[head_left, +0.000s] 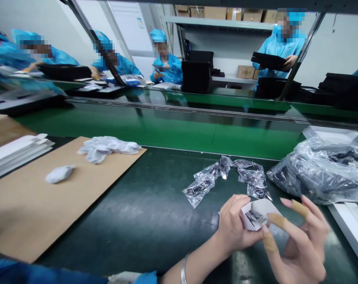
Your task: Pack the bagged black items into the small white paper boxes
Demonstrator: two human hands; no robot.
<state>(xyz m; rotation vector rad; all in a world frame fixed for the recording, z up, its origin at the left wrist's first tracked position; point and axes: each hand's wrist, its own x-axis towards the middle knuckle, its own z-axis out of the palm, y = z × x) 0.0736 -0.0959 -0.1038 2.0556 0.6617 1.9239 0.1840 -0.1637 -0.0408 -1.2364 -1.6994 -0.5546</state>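
My left hand grips a small white paper box at the lower right, with a dark bagged part showing inside its open end. Just right of it, my right hand has its fingers spread, and tan finger cots cover several fingertips near the box's edge. Several small clear bags with dark parts lie on the dark green table beyond my hands.
A large clear bag of dark parts rests on a white tray at the right. A brown cardboard sheet at the left carries white wrapped items and stacked white flat boxes. Beyond is a green conveyor with several people in blue.
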